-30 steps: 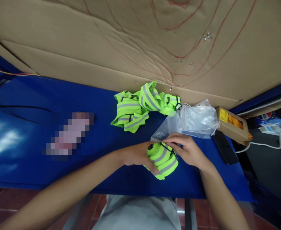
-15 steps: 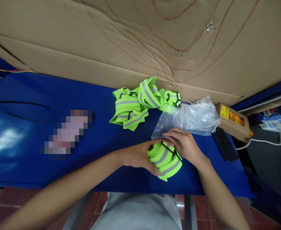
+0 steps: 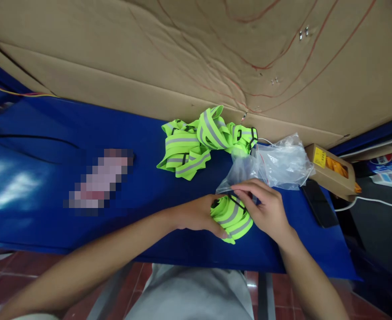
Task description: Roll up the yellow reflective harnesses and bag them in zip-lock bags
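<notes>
As if clamped: both hands (image 3: 232, 213) around rolled reflective band (image 3: 232, 218).

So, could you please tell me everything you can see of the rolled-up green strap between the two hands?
The rolled-up strap is fluorescent yellow-green webbing with a grey reflective stripe along its middle and a thin black band or clip across the top. It looks like woven fabric, wound into a compact bundle. It sits at the near edge of the blue table. The left hand grips its left side, thumb beneath; the right hand covers its right side, fingertips on top. A clear plastic bag lies just behind it.
</notes>
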Motion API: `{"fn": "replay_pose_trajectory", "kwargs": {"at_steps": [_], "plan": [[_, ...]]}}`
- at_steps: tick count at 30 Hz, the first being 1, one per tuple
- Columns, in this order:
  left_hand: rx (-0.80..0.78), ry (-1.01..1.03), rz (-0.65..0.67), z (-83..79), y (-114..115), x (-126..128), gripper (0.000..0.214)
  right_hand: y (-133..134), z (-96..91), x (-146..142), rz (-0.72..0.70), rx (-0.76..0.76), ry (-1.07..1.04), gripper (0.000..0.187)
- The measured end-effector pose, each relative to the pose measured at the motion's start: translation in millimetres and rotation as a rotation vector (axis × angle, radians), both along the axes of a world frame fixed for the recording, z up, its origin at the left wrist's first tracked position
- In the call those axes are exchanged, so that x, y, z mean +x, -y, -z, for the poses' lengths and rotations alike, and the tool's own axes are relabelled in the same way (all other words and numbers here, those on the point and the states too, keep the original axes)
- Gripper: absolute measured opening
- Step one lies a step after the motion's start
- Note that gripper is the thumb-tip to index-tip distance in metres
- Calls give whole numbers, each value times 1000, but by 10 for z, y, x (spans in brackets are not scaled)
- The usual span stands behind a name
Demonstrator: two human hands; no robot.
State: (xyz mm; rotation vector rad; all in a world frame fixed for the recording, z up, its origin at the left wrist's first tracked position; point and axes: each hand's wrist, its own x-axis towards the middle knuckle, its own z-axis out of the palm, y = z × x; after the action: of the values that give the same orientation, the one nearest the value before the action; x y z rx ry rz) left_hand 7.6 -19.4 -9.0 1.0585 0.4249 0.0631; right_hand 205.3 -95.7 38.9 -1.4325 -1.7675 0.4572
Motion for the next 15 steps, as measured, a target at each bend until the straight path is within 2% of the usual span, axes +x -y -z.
{"fn": "replay_pose_trajectory", "kwargs": {"at_steps": [2, 4, 8, 12, 15], "plan": [[41, 45, -51, -20, 36, 9, 71, -7, 0, 14, 78, 30, 42, 15], [69, 66, -75, -37, 66, 16, 72, -18, -1, 38, 119, 26, 46, 13], [54, 14, -50, -59, 92, 16, 56, -6, -30, 36, 94, 25, -10, 12], [-41, -65, 39, -94, 81, 16, 56, 30, -74, -11, 51, 77, -2, 16], [-82, -143, 60, -99, 52, 21, 56, 41, -75, -18, 15, 91, 3, 17]]}}
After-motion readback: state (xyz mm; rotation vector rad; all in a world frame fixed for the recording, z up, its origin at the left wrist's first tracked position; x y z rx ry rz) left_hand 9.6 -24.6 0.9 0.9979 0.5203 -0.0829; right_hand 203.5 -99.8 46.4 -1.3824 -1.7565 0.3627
